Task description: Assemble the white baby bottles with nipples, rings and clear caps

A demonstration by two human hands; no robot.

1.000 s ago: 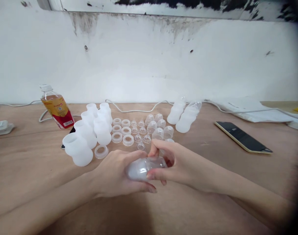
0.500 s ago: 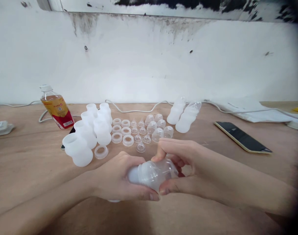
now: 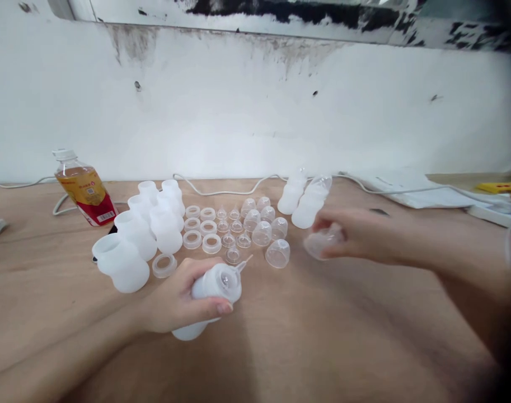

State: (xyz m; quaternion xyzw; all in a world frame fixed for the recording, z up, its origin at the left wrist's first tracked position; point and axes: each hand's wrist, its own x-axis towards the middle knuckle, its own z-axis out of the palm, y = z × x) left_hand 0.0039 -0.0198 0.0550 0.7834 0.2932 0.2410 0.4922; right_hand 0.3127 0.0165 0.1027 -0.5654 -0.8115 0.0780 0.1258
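Observation:
My left hand [image 3: 175, 299] is wrapped round a frosted white baby bottle [image 3: 190, 330], tilted with its mouth towards the right. A ring and a clear centre show on the bottle's top, and a thin pointed piece sticks out beside it; I cannot make out what it is. My right hand [image 3: 343, 229], smeared by motion, grips a clear dome cap [image 3: 322, 242] low over the table, right of the standing dome caps [image 3: 277, 253]. Clear nipples [image 3: 233, 255] and frosted rings [image 3: 164, 265] lie in rows beyond my left hand.
Several open frosted bottles [image 3: 125, 266] stand at left, before a drink bottle [image 3: 87, 190]. Two capped bottles [image 3: 309, 204] stand behind my right hand. A white cable [image 3: 225, 193] runs along the wall, and white sheets [image 3: 410, 190] lie at the back right. A phone [image 3: 380, 212] is mostly hidden.
My right hand has come away from the bottle, moving right with the clear dome cap. My left hand still holds the bottle, now turned with its top more towards me. The view has shifted slightly right.

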